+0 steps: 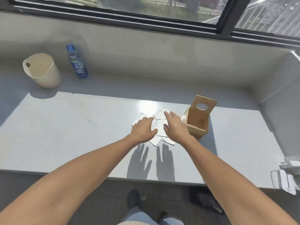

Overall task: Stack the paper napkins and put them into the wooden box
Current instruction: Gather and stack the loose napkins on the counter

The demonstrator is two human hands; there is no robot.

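Several white paper napkins (159, 115) lie spread out and overlapping on the pale windowsill counter (65, 135), just left of the wooden box (197, 119). The box is light wood with its top open and a tall back panel holding an oval hole. My left hand (143, 128) hovers palm down over the left napkins, fingers apart. My right hand (176, 125) is spread above the right napkins, close to the box's left wall. Neither hand grips anything. Both hands hide part of the napkins.
A cream plastic bin (43, 71) and a blue-labelled water bottle (77, 62) stand at the back left on the ledge. White cables and a charger (285, 174) lie at the counter's right end. The counter's front edge runs below my forearms, with the floor and my shoes beyond.
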